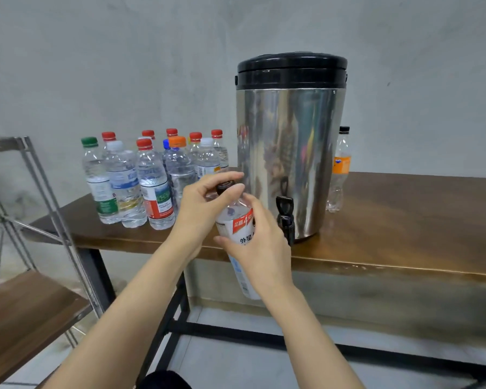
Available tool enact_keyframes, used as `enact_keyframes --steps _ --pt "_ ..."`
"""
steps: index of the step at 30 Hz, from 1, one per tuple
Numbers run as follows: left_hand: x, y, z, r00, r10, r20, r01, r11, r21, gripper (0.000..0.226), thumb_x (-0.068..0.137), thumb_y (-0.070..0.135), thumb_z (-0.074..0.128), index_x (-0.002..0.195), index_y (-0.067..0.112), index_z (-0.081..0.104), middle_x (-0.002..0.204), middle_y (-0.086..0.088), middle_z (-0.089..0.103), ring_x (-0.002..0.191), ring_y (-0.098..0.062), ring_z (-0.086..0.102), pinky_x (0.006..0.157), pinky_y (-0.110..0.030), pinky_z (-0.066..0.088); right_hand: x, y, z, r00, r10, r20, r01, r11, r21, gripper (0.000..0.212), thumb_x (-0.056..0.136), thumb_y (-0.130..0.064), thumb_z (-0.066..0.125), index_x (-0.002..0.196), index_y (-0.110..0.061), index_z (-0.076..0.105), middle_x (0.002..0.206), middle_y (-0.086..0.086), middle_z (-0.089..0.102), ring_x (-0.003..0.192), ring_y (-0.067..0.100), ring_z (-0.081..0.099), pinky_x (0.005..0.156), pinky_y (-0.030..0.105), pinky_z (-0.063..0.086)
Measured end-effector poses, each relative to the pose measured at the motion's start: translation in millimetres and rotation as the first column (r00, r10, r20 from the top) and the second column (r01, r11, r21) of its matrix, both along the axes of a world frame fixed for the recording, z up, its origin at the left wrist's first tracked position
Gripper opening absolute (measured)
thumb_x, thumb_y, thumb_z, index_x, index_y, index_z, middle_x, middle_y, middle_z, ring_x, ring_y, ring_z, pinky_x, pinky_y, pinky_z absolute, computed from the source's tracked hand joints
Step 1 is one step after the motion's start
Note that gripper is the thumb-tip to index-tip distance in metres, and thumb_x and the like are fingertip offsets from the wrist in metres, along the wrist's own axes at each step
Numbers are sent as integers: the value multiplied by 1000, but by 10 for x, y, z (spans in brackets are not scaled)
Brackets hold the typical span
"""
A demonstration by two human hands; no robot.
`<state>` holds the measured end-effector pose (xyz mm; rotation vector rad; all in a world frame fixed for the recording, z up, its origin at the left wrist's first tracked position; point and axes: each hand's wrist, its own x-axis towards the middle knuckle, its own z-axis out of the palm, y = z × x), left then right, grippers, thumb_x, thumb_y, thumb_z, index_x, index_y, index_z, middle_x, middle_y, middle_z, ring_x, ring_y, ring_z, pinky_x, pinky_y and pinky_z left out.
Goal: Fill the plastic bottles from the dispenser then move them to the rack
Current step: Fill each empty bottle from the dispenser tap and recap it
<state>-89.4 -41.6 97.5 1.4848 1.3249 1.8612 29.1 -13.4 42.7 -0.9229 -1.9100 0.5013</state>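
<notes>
While our right hand point(260, 242) wraps the bottle point(234, 222) just left of the dispenser point(289, 153), it stands near upright, cap point(224, 186) up, top leaning left. Our left hand point(199, 203) pinches that cap.

Gripped in right hand point(261, 242): clear plastic bottle with red-and-white label point(240, 224); dark cap point(224, 186) pinched by left hand point(199, 203). Steel cylindrical dispenser with black lid point(289, 150) at 1 o'clock, capped clear bottles point(152, 178) clustered at 10 o'clock.

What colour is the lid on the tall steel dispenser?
Black; the round lid shows best in head view.
</notes>
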Motion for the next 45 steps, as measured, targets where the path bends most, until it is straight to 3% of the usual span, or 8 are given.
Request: enact_keyframes --steps 5,11,17,22,25,29,35,45 --pt "-196 -91 -202 993 -54 -109 43 994 -100 32 101 18 51 130 26 61 130 10 62 122 -1 56 106 -25 44 -105 27 -160 998 6 67 -3 999 -46 84 75 -51 79 144 -40 33 134 -16 50 117 9 54 86 30 48" --pt "-375 -127 -314 978 180 109 -167 979 -117 27 83 14 76 105 30 75 111 4 73 104 -14 69 94 -38 55 -290 5 -278 982 19 186 -9 998 -56 87 76 -52 78 145 -41 28 132 -13 48 116 12 54 84 34 51" --pt "-684 -22 -441 921 301 247 -286 953 -97 27 92 14 67 118 18 70 95 10 69 76 10 62 69 -7 48 -362 28 -351 980 30 197 -14 997 -80 87 77 -53 77 146 -42 26 131 -13 49 115 11 55 86 35 52" --pt "-1028 149 -708 906 359 226 -319 927 -195 17 96 17 61 108 29 67 103 11 66 97 -3 60 88 -18 46 -325 76 -427 984 33 175 -12 993 -120 85 77 -54 77 146 -39 29 134 -14 50 116 9 54 87 31 50" --pt "-1143 301 -917 882 458 109 -415 866 -278 13 90 15 70 102 20 69 93 9 65 93 -14 61 86 -26 47 -305 107 -499 989 34 147 -12 988 -151 84 76 -52 78 145 -40 31 135 -17 49 116 7 54 87 28 48" --pt "-1164 520 -1152 874 462 -150 -486 823 -294 13 83 7 77 89 9 65 89 -1 68 84 -15 63 75 -19 48 -275 148 -580 994 45 96 -26 982 -188 84 75 -51 79 143 -43 32 135 -22 48 117 2 52 87 24 46" --pt "-1210 726 -1350 755 378 -536 -557 800 -221 11 84 6 74 87 14 67 92 0 67 90 -17 61 85 -25 46 -210 206 -653 999 25 31 -18 979 -204 87 71 -51 82 143 -42 34 135 -25 49 118 -3 50 93 28 50" --pt "-1079 698 -1352 749 372 -548 -549 811 -200 10 86 7 73 89 15 67 97 -2 66 91 -18 61 83 -27 47 62 157 -612 992 37 -121 -64 970 -234 84 70 -44 85 140 -45 37 129 -26 53 115 -6 52 95 32 52"
